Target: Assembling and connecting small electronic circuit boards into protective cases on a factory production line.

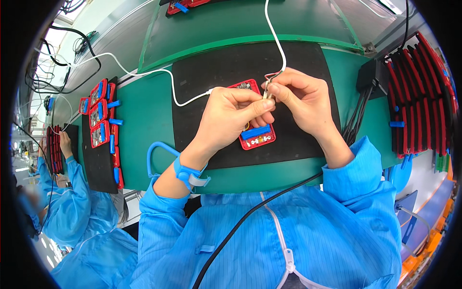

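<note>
White cable's split wire end (272,75) is at our fingertips: left hand (219,118) and right hand (310,101) both pinched nearly closed on it. Red-cased circuit board (260,140) lies under our hands, black mat (216,67) beneath; blue wrist strap (184,174) circles our left wrist.

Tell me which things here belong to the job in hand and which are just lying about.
Seemingly in the job:
left hand and right hand, pinching a small pale part
white cable
red case below the hands
black mat

Seemingly just lying about:
red cases on the left
black box on the right
red-and-black stacks, far right
</note>
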Tool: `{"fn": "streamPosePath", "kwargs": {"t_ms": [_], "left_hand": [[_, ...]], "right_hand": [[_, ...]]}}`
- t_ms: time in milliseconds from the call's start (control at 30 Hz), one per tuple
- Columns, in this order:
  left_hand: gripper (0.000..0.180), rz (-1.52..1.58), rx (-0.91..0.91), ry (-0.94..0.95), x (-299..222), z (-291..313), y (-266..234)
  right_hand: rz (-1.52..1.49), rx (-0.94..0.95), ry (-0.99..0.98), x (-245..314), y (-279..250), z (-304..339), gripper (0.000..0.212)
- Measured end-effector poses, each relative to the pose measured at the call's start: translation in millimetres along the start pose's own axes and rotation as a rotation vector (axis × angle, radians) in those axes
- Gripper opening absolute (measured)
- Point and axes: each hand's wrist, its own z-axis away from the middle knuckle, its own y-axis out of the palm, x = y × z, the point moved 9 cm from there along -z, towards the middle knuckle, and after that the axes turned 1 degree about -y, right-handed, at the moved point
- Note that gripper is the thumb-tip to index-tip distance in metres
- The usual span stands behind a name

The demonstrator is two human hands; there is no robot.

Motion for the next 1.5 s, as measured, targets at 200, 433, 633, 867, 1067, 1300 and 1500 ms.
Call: {"fn": "streamPosePath", "kwargs": {"t_ms": [200,433,633,867,1067,1300,1500], "left_hand": [[0.021,-0.167,-0.037,0.080,-7,3,3],[0.019,-0.080,-0.132,0.084,-13,2,-14],[0.014,0.101,-0.062,0.099,-6,-3,-13],[0.015,0.153,-0.126,0.149,-5,-2,-12],[0.014,0.170,-0.110,0.203,-8,-3,-8],[0.020,0.111,-0.153,0.223,-21,-5,-15],[0.090,-0.996,0.290,0.431,-40,1,-10]], "right_hand": [[-0.026,0.008,-0.011,6,1,-3,0.013],[-0.035,0.010,0.044,6,-5,-6,0.011],[-0.003,-0.011,0.025,5,-1,-2,0.014],[0.023,-0.007,0.014,6,2,-1,0.015],[0.042,-0.013,-0.063,12,3,-4,0.014],[0.054,-0.065,-0.083,13,2,-5,0.014],[0.103,-0.093,-0.104,17,-26,-11,0.014]]}}
